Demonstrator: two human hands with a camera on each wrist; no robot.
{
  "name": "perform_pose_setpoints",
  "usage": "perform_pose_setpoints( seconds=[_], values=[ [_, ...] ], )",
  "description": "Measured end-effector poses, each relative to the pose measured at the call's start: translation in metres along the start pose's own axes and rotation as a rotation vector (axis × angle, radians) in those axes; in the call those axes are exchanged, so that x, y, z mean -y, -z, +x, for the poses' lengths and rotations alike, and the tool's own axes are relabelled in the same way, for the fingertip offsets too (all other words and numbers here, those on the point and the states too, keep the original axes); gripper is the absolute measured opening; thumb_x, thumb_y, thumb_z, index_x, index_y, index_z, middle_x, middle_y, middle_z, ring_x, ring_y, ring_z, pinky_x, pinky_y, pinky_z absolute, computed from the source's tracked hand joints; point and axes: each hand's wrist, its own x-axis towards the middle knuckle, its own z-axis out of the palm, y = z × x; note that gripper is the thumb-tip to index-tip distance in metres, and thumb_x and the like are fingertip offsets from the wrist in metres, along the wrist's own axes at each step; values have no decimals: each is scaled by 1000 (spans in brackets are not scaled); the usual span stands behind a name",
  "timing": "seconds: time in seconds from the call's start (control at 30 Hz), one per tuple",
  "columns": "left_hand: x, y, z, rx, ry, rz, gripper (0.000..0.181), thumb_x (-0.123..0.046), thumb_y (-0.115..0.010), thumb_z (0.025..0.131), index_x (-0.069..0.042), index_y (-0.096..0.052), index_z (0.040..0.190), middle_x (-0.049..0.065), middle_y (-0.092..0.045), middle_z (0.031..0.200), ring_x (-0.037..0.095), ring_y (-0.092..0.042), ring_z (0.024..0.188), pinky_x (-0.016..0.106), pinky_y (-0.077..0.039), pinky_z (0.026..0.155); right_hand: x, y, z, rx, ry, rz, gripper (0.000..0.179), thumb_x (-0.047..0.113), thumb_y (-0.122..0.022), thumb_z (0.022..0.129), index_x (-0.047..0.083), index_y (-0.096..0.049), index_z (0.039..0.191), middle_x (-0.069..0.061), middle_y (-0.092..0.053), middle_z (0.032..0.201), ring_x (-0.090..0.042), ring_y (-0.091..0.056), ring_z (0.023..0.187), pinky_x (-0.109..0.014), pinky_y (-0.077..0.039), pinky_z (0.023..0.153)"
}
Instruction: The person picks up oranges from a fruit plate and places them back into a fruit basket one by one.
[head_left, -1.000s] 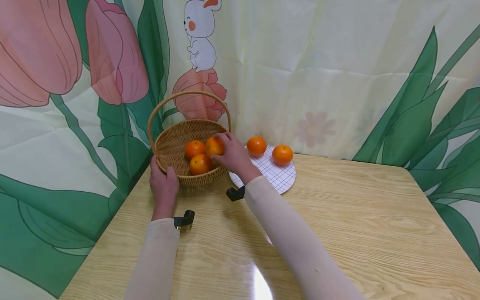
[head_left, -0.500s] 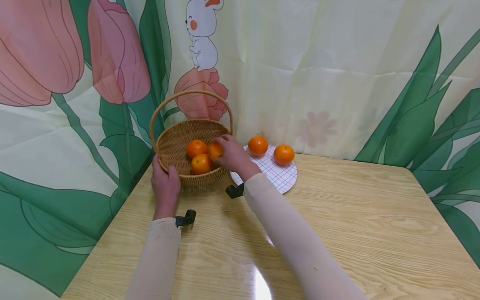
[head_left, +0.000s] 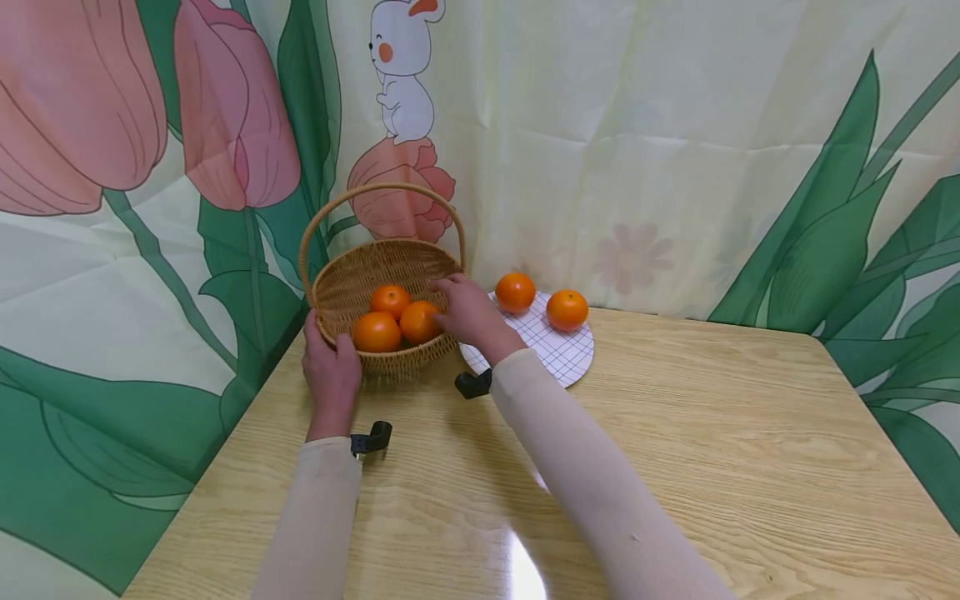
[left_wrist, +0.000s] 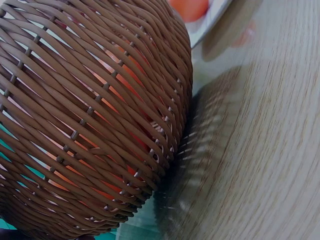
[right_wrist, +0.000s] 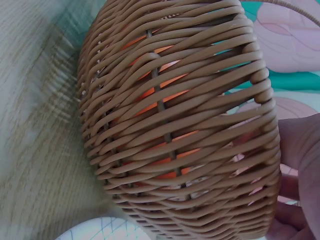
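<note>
A wicker basket [head_left: 345, 283] with a tall handle stands at the back left of the table, with three oranges in it. My left hand [head_left: 332, 371] grips its near left rim. Over the right rim reaches my right hand [head_left: 474, 315], its fingers apart inside the basket, beside the rightmost orange [head_left: 421, 322]. The front left orange [head_left: 377, 332] and the rear orange [head_left: 391, 301] lie close to it. In the left wrist view the woven wall [left_wrist: 100, 110] hides most of the fruit. The right wrist view shows part of my right hand [right_wrist: 300, 165] at the rim.
A white plate [head_left: 558, 354] with a blue grid stands right of the basket, partly behind my right arm. On it sit two oranges, one at the back left [head_left: 515, 292] and one at the right [head_left: 567, 310]. A printed curtain [head_left: 675, 167] hangs behind the wooden table [head_left: 712, 433].
My right hand has let go of its orange, which now lies lower among the others. The front orange has rolled left. My left hand stays on the rim.
</note>
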Motion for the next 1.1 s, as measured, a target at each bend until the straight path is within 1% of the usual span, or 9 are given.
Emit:
perform_pose_setpoints(
  seconds=[0.2, 0.43, 0.53, 0.63, 0.8, 0.9, 0.97, 1.1],
  values=[
    [-1, -1, 0, 2, 14, 13, 57, -23, -35, 87, -27, -23, 142, 8, -37, 143, 27, -42, 125, 45, -35, 103, -6, -1, -5, -69, 24, 5, 41, 29, -60, 84, 18, -55, 123, -5, -51, 126, -23, -53, 107, -37, -44, 94],
    [0, -1, 1, 10, 46, 15, 57, -24, -35, 87, -30, -22, 142, 5, -35, 144, 25, -41, 126, 44, -34, 103, -17, -3, -11, -135, 37, 66, 39, 33, -56, 86, 17, -55, 122, -3, -52, 124, -22, -55, 104, -36, -45, 93],
    [1, -1, 1, 8, 51, 26, 56, -24, -36, 87, -30, -23, 142, 6, -38, 143, 25, -43, 125, 44, -35, 103, -22, -4, -14, -153, 24, 85, 41, 38, -54, 87, 18, -55, 122, -2, -51, 125, -22, -53, 107, -36, -44, 95],
    [1, -1, 1, 0, 40, 28, 56, -24, -36, 87, -29, -24, 141, 7, -40, 141, 26, -44, 124, 44, -36, 102, -27, -3, -17, -174, 1, 104, 42, 42, -52, 87, 20, -54, 123, -2, -50, 128, -22, -51, 111, -37, -42, 97],
    [0, 0, 1, 1, 33, 23, 55, -25, -35, 87, -28, -24, 142, 7, -39, 142, 25, -43, 125, 44, -35, 103, -37, -2, -21, -230, -35, 115, 44, 45, -48, 89, 22, -50, 126, -3, -47, 130, -22, -48, 116, -38, -41, 98],
    [0, 0, 1, -1, 28, 22, 55, -26, -35, 87, -27, -24, 141, 7, -39, 142, 25, -43, 125, 43, -35, 103, -45, -3, -23, -254, -55, 110, 45, 44, -46, 90, 22, -47, 129, -3, -45, 132, -22, -47, 118, -39, -41, 98],
    [1, -1, 1, -7, 18, 23, 55, -25, -35, 87, -26, -25, 141, 9, -41, 140, 26, -44, 123, 44, -35, 103, -50, -2, -25, -269, -63, 120, 45, 42, -48, 89, 21, -48, 129, -4, -45, 132, -23, -47, 117, -39, -41, 98],
    [1, -1, 0, -11, 13, 24, 55, -25, -35, 87, -27, -26, 141, 10, -43, 139, 26, -45, 122, 44, -36, 102, -62, -2, -29, -291, -86, 123, 43, 37, -51, 88, 21, -49, 127, -3, -47, 130, -22, -49, 111, -39, -43, 94]
  ],
)
